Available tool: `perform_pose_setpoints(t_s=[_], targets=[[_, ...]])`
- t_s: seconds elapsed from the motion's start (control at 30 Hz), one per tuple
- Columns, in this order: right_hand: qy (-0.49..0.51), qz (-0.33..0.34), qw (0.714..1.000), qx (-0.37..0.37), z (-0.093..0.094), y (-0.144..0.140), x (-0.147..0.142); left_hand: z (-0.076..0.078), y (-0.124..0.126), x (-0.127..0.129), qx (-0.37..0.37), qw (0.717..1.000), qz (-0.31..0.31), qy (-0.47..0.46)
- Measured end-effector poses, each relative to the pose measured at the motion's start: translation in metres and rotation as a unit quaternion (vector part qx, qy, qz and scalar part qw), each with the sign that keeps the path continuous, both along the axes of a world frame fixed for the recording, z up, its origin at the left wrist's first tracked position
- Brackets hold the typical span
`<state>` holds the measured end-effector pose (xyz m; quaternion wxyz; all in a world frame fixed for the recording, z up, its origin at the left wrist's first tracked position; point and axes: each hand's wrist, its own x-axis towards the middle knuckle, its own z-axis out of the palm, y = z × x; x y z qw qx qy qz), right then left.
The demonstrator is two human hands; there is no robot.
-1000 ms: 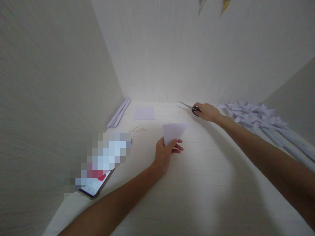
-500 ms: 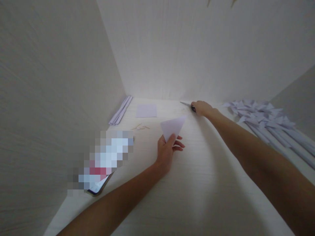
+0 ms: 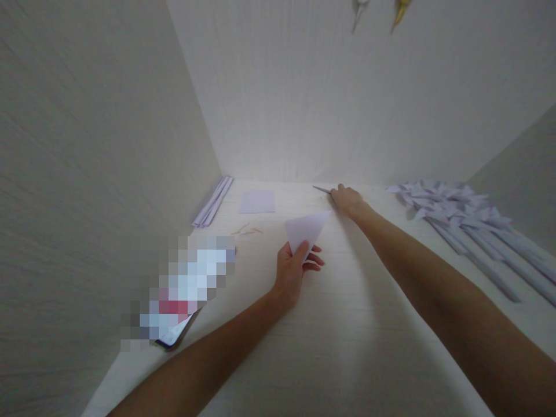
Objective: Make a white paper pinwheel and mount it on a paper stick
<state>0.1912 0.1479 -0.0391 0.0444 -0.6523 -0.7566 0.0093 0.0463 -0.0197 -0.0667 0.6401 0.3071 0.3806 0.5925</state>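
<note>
Pinched between the thumb and fingers of my left hand [image 3: 292, 269] is a pale lilac sheet of paper [image 3: 306, 227], folded into a triangle and raised off the table. Farther back, near the wall, my right hand [image 3: 346, 200] is closed over the handles of a pair of scissors [image 3: 322, 189]. Their metal blades point left, and the hand hides the handles. A flat square of lilac paper [image 3: 257, 201] lies to the left of the scissors. Thin sticks [image 3: 247, 231] and small bits rest in front of that square.
A phone [image 3: 186, 289] with a blurred-out screen lies at the left. Behind it, rolled paper sticks [image 3: 212, 202] lie along the side wall. Several paper pinwheels [image 3: 452, 202] with rolled stems are piled at the right. Two hooks [image 3: 400, 14] hang on the back wall.
My right hand has shifted slightly left with the scissors, and its fingers now cover the dark handles. My left hand keeps the folded paper nearly in place. The view has tilted up a little.
</note>
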Motion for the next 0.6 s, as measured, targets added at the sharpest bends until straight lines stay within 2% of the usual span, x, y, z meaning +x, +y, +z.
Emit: perform_pose_setpoints(t_s=[0.17,0.3,0.33,0.37,0.4,0.43,0.47,0.53,0.6], targets=[[0.156,0.028,0.986,0.059,0.000,-0.016,0.000,0.001,0.001,-0.001,0.018,0.998,0.014,0.050],[0.301,0.037,0.951,0.055,-0.011,-0.069,-0.001,0.006,0.001,-0.001,0.043,0.991,0.033,0.126],[0.356,0.041,0.933,0.037,-0.014,-0.087,-0.001,0.006,0.000,-0.001,0.054,0.987,0.030,0.149],[0.520,0.039,0.853,-0.012,-0.017,-0.105,-0.001,0.007,-0.002,-0.001,0.066,0.982,0.022,0.175],[0.644,0.039,0.760,-0.076,-0.020,-0.122,-0.001,0.007,-0.003,-0.001,0.081,0.975,0.011,0.206],[0.722,0.036,0.679,-0.128,-0.021,-0.138,-0.001,0.007,-0.005,-0.001,0.098,0.965,-0.004,0.241],[0.768,0.026,0.616,-0.170,-0.023,-0.151,0.000,0.006,-0.007,-0.001,0.117,0.953,-0.018,0.280],[0.822,-0.003,0.530,-0.210,-0.023,-0.169,0.000,0.006,-0.011,-0.001,0.162,0.922,-0.038,0.349],[0.852,-0.028,0.475,-0.221,-0.023,-0.177,0.002,0.007,-0.013,-0.001,0.212,0.894,-0.048,0.393]])
